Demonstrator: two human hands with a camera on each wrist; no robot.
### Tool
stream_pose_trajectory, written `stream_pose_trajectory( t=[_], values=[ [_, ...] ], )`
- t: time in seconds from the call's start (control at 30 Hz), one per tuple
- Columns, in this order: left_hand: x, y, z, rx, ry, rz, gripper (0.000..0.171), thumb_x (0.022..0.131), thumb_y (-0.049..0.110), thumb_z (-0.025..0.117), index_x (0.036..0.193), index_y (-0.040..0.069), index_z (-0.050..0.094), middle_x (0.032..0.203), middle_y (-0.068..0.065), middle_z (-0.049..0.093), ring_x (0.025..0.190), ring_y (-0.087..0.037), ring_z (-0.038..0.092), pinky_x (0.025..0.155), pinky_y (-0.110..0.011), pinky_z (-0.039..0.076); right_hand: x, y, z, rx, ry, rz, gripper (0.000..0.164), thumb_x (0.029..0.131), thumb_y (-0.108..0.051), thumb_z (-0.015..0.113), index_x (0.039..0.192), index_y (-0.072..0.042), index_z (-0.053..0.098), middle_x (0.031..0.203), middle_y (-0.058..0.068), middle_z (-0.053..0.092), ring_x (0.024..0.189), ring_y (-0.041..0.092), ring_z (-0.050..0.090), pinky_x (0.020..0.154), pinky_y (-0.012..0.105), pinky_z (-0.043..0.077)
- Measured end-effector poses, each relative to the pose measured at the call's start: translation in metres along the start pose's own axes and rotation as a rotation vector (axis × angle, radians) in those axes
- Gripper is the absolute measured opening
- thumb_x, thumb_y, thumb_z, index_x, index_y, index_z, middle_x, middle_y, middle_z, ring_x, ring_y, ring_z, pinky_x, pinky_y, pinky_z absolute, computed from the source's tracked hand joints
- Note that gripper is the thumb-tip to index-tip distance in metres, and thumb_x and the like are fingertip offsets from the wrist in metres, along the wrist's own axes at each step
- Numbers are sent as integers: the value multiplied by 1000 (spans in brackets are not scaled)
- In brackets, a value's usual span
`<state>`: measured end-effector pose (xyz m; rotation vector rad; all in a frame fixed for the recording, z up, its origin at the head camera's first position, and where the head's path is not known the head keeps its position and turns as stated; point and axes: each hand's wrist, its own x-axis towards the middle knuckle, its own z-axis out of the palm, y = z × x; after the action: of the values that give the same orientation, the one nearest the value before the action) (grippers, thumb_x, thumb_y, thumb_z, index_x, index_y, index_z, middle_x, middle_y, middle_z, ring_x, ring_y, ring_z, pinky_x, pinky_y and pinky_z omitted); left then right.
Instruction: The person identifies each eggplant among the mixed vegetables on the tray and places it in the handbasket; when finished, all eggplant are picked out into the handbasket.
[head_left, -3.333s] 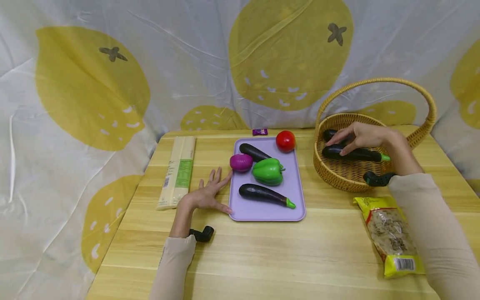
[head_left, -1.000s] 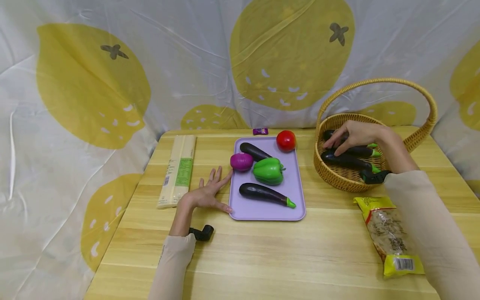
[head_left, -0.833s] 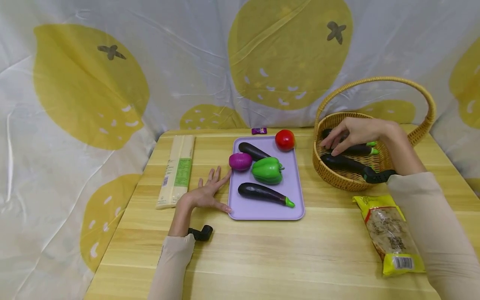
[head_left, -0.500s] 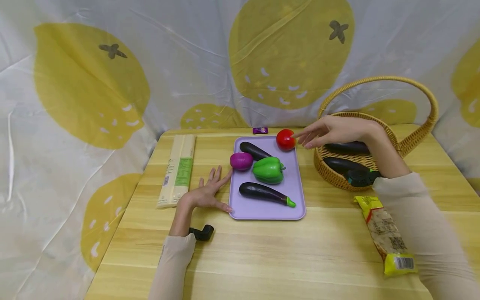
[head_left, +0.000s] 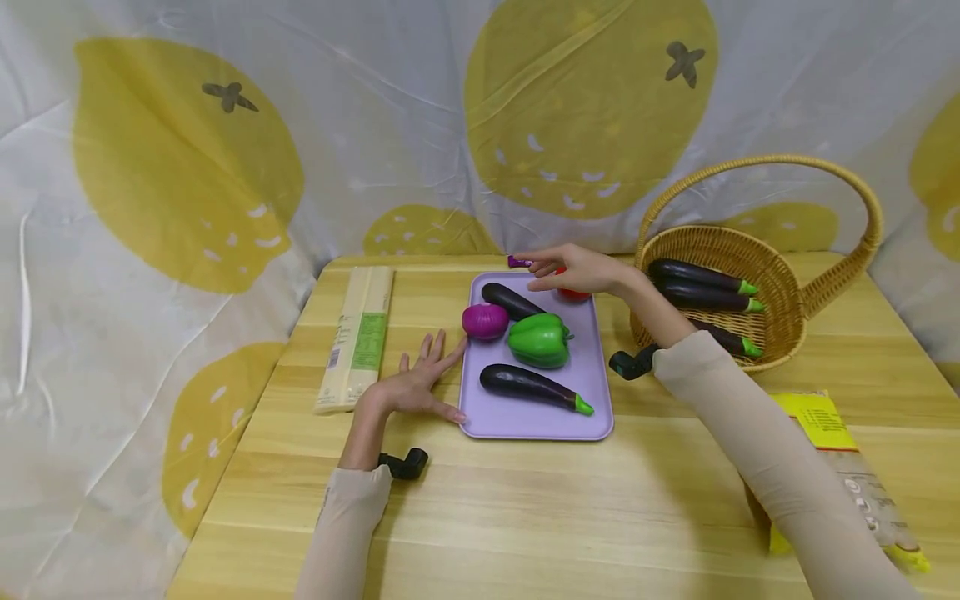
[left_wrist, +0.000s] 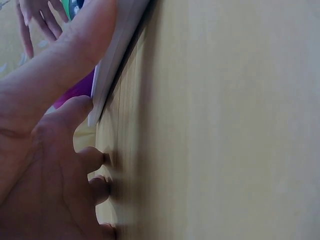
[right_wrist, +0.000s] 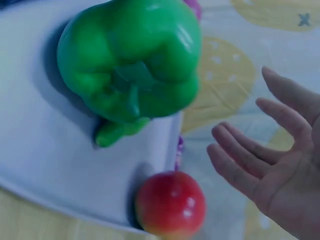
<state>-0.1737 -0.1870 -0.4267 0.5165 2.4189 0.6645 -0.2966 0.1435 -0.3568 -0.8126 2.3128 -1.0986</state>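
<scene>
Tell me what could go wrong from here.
First, the right hand partly screens the round tomato in the head view; a knock could roll it off the tray, as it sits near a corner.
Second, the left hand has fingertips at the tray's edge, so a push might shift the tray or the purple onion.
Third, the right sleeve crosses the yellow-ended bag and might drag it.

Passage is free in front of the tray (head_left: 487,423), but the right forearm (head_left: 750,442) partly blocks the basket (head_left: 772,283).
</scene>
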Motion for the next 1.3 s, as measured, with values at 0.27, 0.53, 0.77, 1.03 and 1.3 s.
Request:
stream_pose_trajectory(
  t=[0.27, 0.53, 0.77, 1.03, 1.3],
  values=[
    [1, -1, 1, 1, 4, -5, 125, 80, 47, 87, 168, 27, 0, 170, -18, -26, 156, -38, -31, 120, -72, -19, 31, 12, 12, -19, -89, 58, 63, 102, -15, 66, 159, -8, 40, 146, 33, 55, 141, 43, 52, 118, 51, 42],
    [1, 0, 1, 9, 5, -8, 124, 81, 47, 87, 168, 27, 0, 170, -19, -25, 157, -39, -30, 120, -72, -19, 44, 12, 22, 22, -153, 172, 66, 101, -16, 67, 160, -11, 39, 144, 28, 60, 116, 25, 62, 89, 29, 49],
    [3, -1, 1, 15, 0, -7, 124, 81, 48, 86, 168, 26, 1, 171, -18, -25, 157, -39, -30, 121, -72, -18, 51, 14, 30, 123, -146, 233, 67, 99, -10, 68, 160, -16, 40, 149, 29, 54, 73, 11, 47, 71, 25, 43],
    [3, -3, 2, 12, -3, -12, 124, 81, 48, 86, 168, 27, 1, 171, -17, -26, 157, -38, -31, 121, -72, -18, 53, 11, 33, 90, -110, 269, 67, 98, -5, 69, 158, -20, 45, 152, 29, 51, 108, 21, 59, 80, 31, 51],
    [2, -1, 1, 12, -4, -17, 124, 81, 48, 86, 168, 27, 0, 170, -17, -26, 156, -38, -31, 121, -71, -19, 51, 11, 31, 36, -97, 188, 64, 97, -2, 69, 156, -13, 46, 145, 32, 57, 78, 15, 54, 69, 24, 46]
  ],
)
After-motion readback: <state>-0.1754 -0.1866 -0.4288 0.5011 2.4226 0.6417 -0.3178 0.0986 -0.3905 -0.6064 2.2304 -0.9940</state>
